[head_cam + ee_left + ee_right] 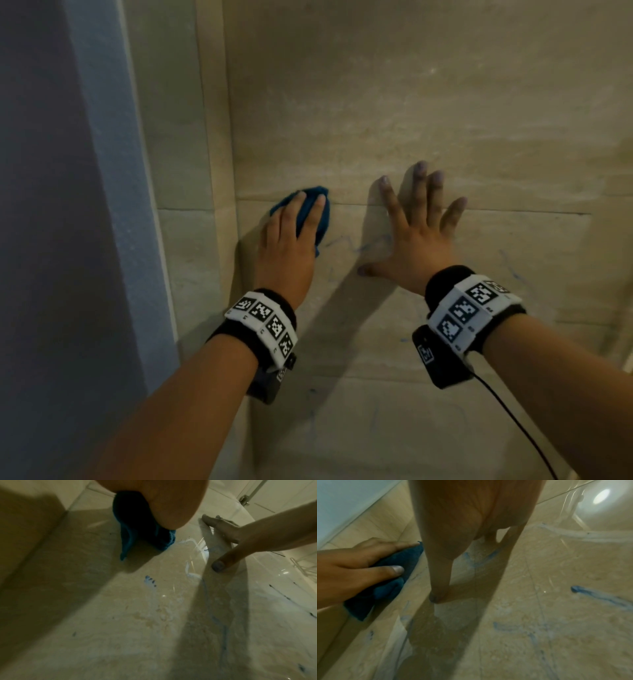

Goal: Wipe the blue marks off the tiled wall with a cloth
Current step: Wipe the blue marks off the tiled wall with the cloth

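Observation:
My left hand (294, 236) lies flat on a bunched blue cloth (323, 219) and presses it against the beige tiled wall (411, 102), close to the inner corner and on a grout line. Its fingers look straight over the cloth (385, 592). To the right, my right hand (418, 233) rests palm-down on the wall with fingers spread, holding nothing. Faint blue marks (346, 243) run between the two hands, and another streak (512, 270) lies right of the right wrist. In the right wrist view the blue streaks (599, 596) show clearly. A blue smudge (150, 580) sits below the cloth (133, 534).
A beige corner trim (212, 137) rises just left of the cloth, with a grey-blue surface (51, 205) beyond it. A black cable (513, 411) hangs from my right wristband. The tiles are glossy and reflect a ceiling lamp (601, 496).

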The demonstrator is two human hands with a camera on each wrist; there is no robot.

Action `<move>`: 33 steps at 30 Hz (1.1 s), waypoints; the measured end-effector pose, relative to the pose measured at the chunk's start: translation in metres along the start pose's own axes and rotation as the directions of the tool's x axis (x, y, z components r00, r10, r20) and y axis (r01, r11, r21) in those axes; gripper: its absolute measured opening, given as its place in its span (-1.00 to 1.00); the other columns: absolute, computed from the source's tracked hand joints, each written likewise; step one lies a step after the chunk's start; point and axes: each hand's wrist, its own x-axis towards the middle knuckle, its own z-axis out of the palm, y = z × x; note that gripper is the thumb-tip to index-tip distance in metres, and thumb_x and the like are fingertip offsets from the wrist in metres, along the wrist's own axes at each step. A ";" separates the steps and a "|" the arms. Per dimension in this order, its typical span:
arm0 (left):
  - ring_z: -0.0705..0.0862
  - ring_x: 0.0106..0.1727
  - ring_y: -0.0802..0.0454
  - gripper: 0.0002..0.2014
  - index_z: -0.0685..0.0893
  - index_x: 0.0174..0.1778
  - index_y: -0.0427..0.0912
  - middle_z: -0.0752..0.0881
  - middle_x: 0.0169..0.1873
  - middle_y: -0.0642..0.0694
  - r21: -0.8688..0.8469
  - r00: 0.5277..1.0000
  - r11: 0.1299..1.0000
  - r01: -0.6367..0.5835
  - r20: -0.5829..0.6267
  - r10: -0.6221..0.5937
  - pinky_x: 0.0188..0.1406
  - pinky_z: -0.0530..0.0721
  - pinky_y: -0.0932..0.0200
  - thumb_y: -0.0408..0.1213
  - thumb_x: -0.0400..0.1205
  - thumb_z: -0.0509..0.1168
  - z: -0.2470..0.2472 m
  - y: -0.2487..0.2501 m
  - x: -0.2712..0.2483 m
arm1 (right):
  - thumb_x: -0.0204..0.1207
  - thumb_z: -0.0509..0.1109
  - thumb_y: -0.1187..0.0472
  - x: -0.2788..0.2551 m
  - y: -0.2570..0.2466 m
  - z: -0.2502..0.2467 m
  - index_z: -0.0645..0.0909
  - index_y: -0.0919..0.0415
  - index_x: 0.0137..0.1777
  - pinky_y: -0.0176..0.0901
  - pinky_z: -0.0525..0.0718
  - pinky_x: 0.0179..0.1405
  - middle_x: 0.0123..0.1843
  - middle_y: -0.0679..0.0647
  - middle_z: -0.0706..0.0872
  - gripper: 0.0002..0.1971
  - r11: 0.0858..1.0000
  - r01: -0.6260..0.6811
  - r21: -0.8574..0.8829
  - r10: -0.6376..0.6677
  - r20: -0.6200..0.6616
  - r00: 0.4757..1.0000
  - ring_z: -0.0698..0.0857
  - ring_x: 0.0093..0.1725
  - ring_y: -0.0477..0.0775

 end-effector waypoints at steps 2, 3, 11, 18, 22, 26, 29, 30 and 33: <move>0.25 0.34 -0.25 -0.24 0.34 0.59 -0.14 0.44 0.49 -0.30 0.003 1.000 1.000 -0.001 -0.028 0.001 0.25 0.55 -0.31 -0.39 0.47 0.49 0.002 0.004 -0.001 | 0.19 0.41 -0.48 -0.001 0.000 0.000 -0.69 -0.20 0.45 0.51 -0.53 0.38 0.41 0.09 -0.80 0.31 1.000 0.009 0.004 -0.009 -0.007 1.000 -0.68 0.46 0.26; 0.25 0.33 -0.24 -0.23 0.34 0.59 -0.14 0.45 0.48 -0.29 0.009 0.999 1.000 -0.006 -0.042 0.006 0.25 0.55 -0.31 -0.39 0.46 0.49 0.003 0.005 -0.002 | 0.20 0.39 -0.48 0.000 0.000 0.000 -0.68 -0.20 0.45 0.51 -0.52 0.38 0.41 0.08 -0.79 0.30 1.000 0.014 0.002 -0.014 -0.009 1.000 -0.66 0.48 0.27; 0.33 0.32 -0.21 -0.09 0.34 0.57 -0.07 0.36 0.48 -0.18 0.070 0.987 0.985 -0.160 -0.019 0.161 0.14 0.64 -0.17 -0.34 0.30 0.60 0.012 0.011 -0.029 | 0.17 0.41 -0.49 0.002 0.001 0.001 -0.72 -0.22 0.41 0.52 -0.53 0.37 0.40 0.07 -0.81 0.33 1.000 0.014 0.001 -0.014 0.000 1.000 -0.64 0.49 0.32; 0.32 0.35 -0.22 -0.12 0.26 0.60 -0.07 0.37 0.49 -0.21 0.081 0.989 0.986 -0.148 -0.015 0.149 0.23 0.60 -0.21 -0.34 0.39 0.55 0.008 -0.010 -0.022 | 0.08 0.42 -0.54 0.004 0.001 0.002 -0.77 -0.23 0.36 0.52 -0.54 0.34 0.33 0.05 -0.86 0.39 1.000 0.011 -0.013 -0.011 0.003 1.000 -0.65 0.49 0.33; 0.31 0.35 -0.25 -0.17 0.29 0.59 -0.08 0.44 0.48 -0.24 0.039 0.995 0.997 -0.064 -0.071 0.067 0.23 0.58 -0.26 -0.35 0.42 0.52 0.015 0.009 -0.020 | 0.07 0.42 -0.54 0.004 0.000 0.003 -0.75 -0.22 0.38 0.52 -0.52 0.34 0.34 0.04 -0.84 0.39 1.000 0.009 -0.011 -0.009 -0.019 1.000 -0.62 0.51 0.33; 0.32 0.36 -0.22 -0.30 0.21 0.59 -0.01 0.27 0.52 -0.12 0.092 0.958 0.956 -0.277 -0.049 0.282 0.30 0.32 -0.11 -0.37 0.50 0.24 0.032 0.019 -0.038 | 0.24 0.31 -0.53 0.005 0.003 0.007 -0.77 -0.24 0.37 0.49 -0.55 0.34 0.39 0.03 -0.82 0.25 1.000 0.024 -0.007 -0.024 -0.043 0.999 -0.62 0.50 0.30; 0.32 0.39 -0.20 -0.32 0.19 0.59 0.00 0.23 0.53 -0.11 0.070 0.950 0.948 -0.310 -0.010 0.311 0.30 0.29 -0.11 -0.47 0.51 0.11 0.037 0.018 -0.052 | 0.34 0.31 -0.44 0.006 0.004 0.009 -0.77 -0.25 0.36 0.52 -0.51 0.37 0.50 0.15 -0.72 0.19 1.000 0.016 -0.006 -0.017 -0.069 0.997 -0.60 0.52 0.33; 0.33 0.38 -0.19 -0.33 0.20 0.59 0.00 0.24 0.53 -0.10 0.074 0.948 0.946 -0.316 -0.009 0.318 0.30 0.30 -0.11 -0.45 0.52 0.11 0.037 0.017 -0.053 | 0.36 0.32 -0.41 0.006 0.005 0.010 -0.76 -0.25 0.37 0.53 -0.50 0.38 0.52 0.17 -0.70 0.19 1.000 0.016 -0.003 -0.016 -0.074 0.997 -0.59 0.52 0.33; 0.37 0.32 -0.17 -0.40 0.25 0.56 -0.01 0.33 0.48 -0.12 0.096 0.938 0.937 -0.336 -0.052 0.342 0.28 0.33 -0.08 -0.33 0.55 0.16 0.032 0.012 -0.045 | 0.30 0.32 -0.47 0.005 0.005 0.008 -0.74 -0.23 0.40 0.51 -0.52 0.37 0.53 0.19 -0.68 0.22 1.000 0.020 -0.004 -0.020 -0.067 0.998 -0.59 0.52 0.33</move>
